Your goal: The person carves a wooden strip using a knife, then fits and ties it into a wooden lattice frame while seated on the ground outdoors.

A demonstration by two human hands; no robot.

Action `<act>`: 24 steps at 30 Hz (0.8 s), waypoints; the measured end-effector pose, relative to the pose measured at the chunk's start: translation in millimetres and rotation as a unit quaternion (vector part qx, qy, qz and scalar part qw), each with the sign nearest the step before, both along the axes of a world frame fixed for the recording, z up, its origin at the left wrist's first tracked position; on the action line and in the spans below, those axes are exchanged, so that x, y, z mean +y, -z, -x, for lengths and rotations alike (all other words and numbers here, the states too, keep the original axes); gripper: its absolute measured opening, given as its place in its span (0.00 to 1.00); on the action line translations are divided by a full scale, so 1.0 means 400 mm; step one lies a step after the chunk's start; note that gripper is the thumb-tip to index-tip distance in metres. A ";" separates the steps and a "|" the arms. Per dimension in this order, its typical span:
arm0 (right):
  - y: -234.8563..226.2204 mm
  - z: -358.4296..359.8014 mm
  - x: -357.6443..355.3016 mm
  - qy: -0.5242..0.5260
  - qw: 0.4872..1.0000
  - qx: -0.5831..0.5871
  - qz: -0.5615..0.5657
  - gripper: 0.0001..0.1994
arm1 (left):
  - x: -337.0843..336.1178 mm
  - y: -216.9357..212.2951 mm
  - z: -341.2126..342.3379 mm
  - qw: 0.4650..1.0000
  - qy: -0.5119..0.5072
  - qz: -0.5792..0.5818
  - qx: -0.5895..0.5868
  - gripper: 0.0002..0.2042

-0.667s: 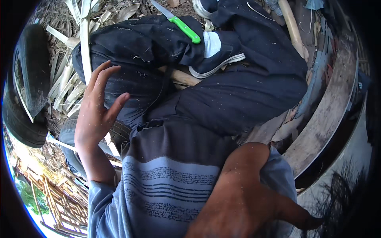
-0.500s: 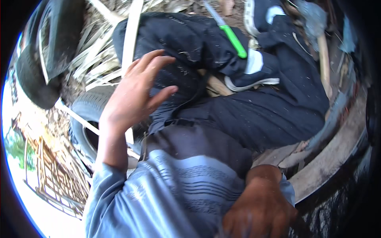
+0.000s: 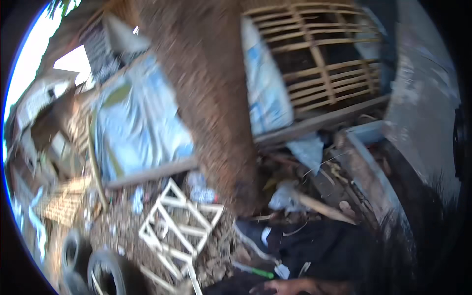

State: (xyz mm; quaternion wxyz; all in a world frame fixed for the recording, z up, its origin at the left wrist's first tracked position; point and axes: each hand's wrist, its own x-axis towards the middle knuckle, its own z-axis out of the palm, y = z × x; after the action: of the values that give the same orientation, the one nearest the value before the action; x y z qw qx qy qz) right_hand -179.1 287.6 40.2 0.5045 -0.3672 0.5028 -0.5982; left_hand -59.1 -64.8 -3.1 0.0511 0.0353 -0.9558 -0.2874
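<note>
A knife (image 3: 262, 273) with a green handle and a pale blade lies beside my dark-trousered leg (image 3: 324, 246). At the lower edge, right by the handle, is my right hand (image 3: 307, 286), coming in from the right. It is blurred and partly cut off, so I cannot make out whether its fingers hold anything. My left hand is outside the picture. Left of the knife, a lattice of pale flat strips (image 3: 194, 209) lies on the littered ground, with one strip running toward the lower edge.
A thick tree trunk (image 3: 211, 98) rises ahead. Behind it stand a blue plastic sheet (image 3: 142, 123) and a bamboo slat pen (image 3: 319, 64). Old tyres (image 3: 105, 270) lie at lower left. A wooden handle (image 3: 324, 209) and a grey wall (image 3: 418, 88) are on the right.
The view has swung up and away from my lap, bringing in the trunk and pen. My left hand has left the picture. My right hand now appears near the knife handle.
</note>
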 end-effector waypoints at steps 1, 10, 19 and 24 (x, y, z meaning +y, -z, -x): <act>0.023 0.072 -0.090 -0.015 1.000 0.018 0.008 0.30 | -0.019 -0.039 0.069 1.000 -0.005 -0.006 -0.013 0.32; -0.232 0.080 -0.055 0.061 0.990 0.104 0.079 0.32 | 0.111 -0.258 -0.058 0.990 -0.083 -0.034 -0.110 0.32; -0.061 0.009 -0.045 0.090 0.963 0.178 -0.184 0.30 | 0.122 -0.222 -0.161 0.893 -0.295 0.004 -0.339 0.38; 0.123 0.045 -0.140 0.240 0.887 0.315 -0.238 0.27 | 0.118 -0.127 -0.216 0.894 -0.354 -0.011 -0.274 0.30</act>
State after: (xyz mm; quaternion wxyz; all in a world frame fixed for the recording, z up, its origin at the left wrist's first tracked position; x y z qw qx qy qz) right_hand -197.0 231.5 -9.1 0.2327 -0.2734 0.8352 -0.4165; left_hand 27.2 -17.8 47.8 -0.1148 0.4490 -0.8532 -0.2394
